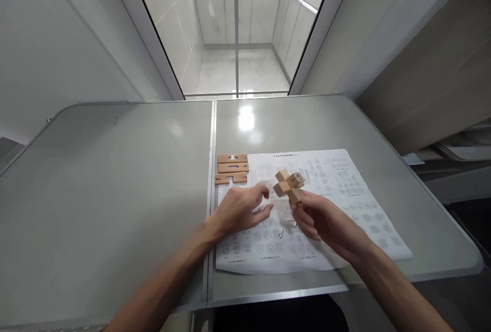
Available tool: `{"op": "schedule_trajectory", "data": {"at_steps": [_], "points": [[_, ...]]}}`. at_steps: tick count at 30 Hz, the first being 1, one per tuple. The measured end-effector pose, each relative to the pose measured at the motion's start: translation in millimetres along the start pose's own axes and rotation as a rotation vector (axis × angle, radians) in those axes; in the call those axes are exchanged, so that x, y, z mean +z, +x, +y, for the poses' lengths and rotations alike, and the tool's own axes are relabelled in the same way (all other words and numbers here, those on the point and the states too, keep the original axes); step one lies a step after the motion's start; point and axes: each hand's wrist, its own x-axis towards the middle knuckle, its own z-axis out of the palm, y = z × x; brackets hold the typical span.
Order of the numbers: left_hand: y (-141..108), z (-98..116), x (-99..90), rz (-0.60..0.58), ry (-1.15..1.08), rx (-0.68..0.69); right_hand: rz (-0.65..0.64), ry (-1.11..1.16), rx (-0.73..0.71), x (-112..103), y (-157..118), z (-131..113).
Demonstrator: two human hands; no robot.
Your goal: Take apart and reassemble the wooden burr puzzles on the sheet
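Observation:
A light wooden interlocking burr puzzle (pixel 288 185), shaped like a cross of crossed blocks, is held up over the printed sheet by my right hand (pixel 315 214), whose fingers grip its lower end. To its left, my left hand (pixel 245 206) is apart from the puzzle, thumb and forefinger spread with nothing between them. Beneath both hands lies a white instruction sheet (pixel 368 204) with rows of small printed diagrams. Several darker notched wooden pieces (pixel 232 168) rest in a stack of rows at the sheet's upper left corner.
The grey folding table (pixel 146 168) has a metal seam (pixel 210 178) running from front to back, left of the sheet. Beyond its far edge stands a glass sliding door (pixel 237 30) with a kitchen behind. Shelving (pixel 464 142) is at the right.

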Motion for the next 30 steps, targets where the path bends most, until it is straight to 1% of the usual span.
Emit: {"op": "schedule_trajectory", "data": {"at_steps": [2, 4, 7, 9, 10, 12, 14, 16, 18, 19, 21, 23, 24, 26, 28, 30], "points": [[1.4, 1.2, -3.9, 0.006, -0.235, -0.062, -0.047, -0.084, 0.01, 1.6, -6.3, 0.5], [3.5, 2.1, -8.7, -0.02, -0.491, -0.09, -0.102, -0.155, 0.028, 2.1, -10.9, 1.2], [7.1, 3.5, -16.1, -0.164, -0.797, -0.073, -0.201, -0.241, 0.04, 2.9, -14.7, 3.3], [8.6, 5.3, -18.8, -0.264, -0.92, -0.045, -0.257, -0.269, 0.035, 4.5, -15.2, 5.3], [8.9, 6.4, -18.9, -0.291, -0.963, -0.042, -0.272, -0.27, 0.032, 5.6, -14.9, 6.2], [8.2, 8.6, -16.9, -0.28, -1.027, -0.064, -0.28, -0.262, 0.026, 7.9, -14.1, 6.8], [6.5, 10.0, -12.8, -0.222, -1.068, -0.1, -0.264, -0.272, 0.027, 9.8, -14.1, 5.3], [4.5, 10.5, -8.5, -0.154, -1.058, -0.134, -0.236, -0.333, 0.037, 10.4, -15.8, 1.7], [3.2, 11.0, -5.1, -0.069, -0.994, -0.17, -0.175, -0.465, 0.024, 9.6, -19.2, -2.3], [2.8, 11.5, -3.8, -0.023, -0.95, -0.184, -0.113, -0.559, -0.01, 8.9, -21.3, -3.8], [2.6, 13.2, -1.6, 0.057, -0.856, -0.192, 0.061, -0.769, -0.11, 7.5, -25.6, -5.2], [3.1, 15.5, 0.6, 0.112, -0.765, -0.165, 0.195, -0.928, -0.202, 7.0, -29.2, -4.3], [3.3, 16.5, 1.8, 0.131, -0.717, -0.142, 0.216, -0.974, -0.234, 7.2, -30.6, -3.4], [3.6, 18.0, 4.3, 0.164, -0.608, -0.09, 0.196, -1.018, -0.271, 8.4, -32.0, -1.2], [3.4, 18.4, 6.6, 0.19, -0.5, -0.041, 0.186, -1.032, -0.289, 10.1, -31.9, 0.4], [2.7, 18.5, 8.7, 0.213, -0.412, 0.005, 0.211, -1.03, -0.292, 11.9, -30.8, 1.1]]}}
